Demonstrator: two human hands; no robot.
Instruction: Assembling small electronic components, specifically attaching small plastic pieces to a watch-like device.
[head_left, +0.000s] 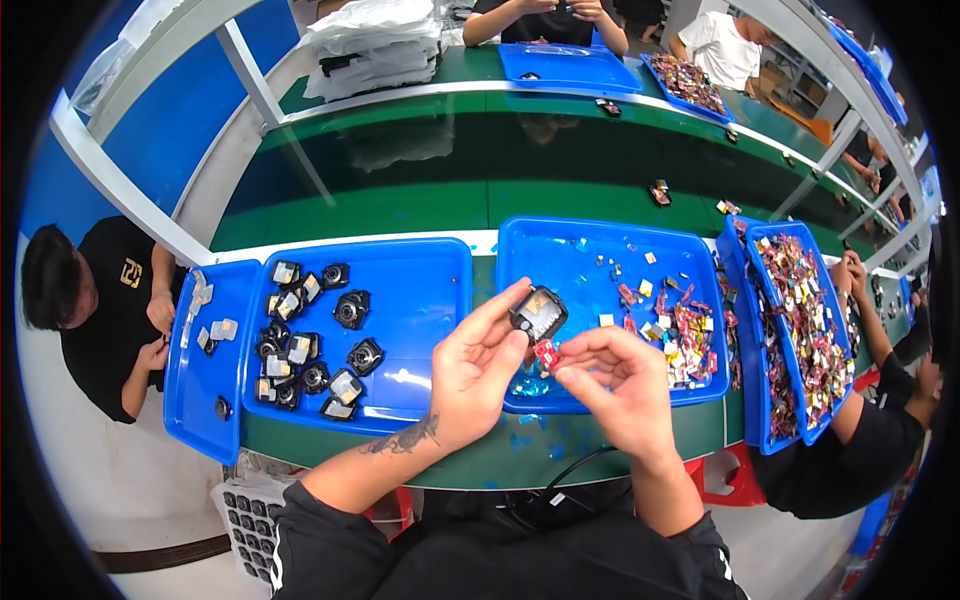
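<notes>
My left hand (472,380) grips a square black watch case (540,314) by its edges, its inner side with a grey and yellowish part facing up. Just below it, my right hand (628,395) pinches a small red circuit-board piece (546,353) between thumb and fingertips. The piece is close against the case's lower edge; whether the two are joined I cannot tell. Both hands are over the near left side of a blue tray (560,240) holding red boards, pale small squares and blue film scraps. To the left, another blue tray (425,320) contains several black watch cases (350,309).
Two tilted blue trays heaped with small red-and-white parts (805,310) stand at the right. A narrow blue tray (215,385) is at the left beside a seated person (105,310). Beyond lies a green conveyor belt (400,195) with scattered parts. White frame posts (130,180) flank the bench.
</notes>
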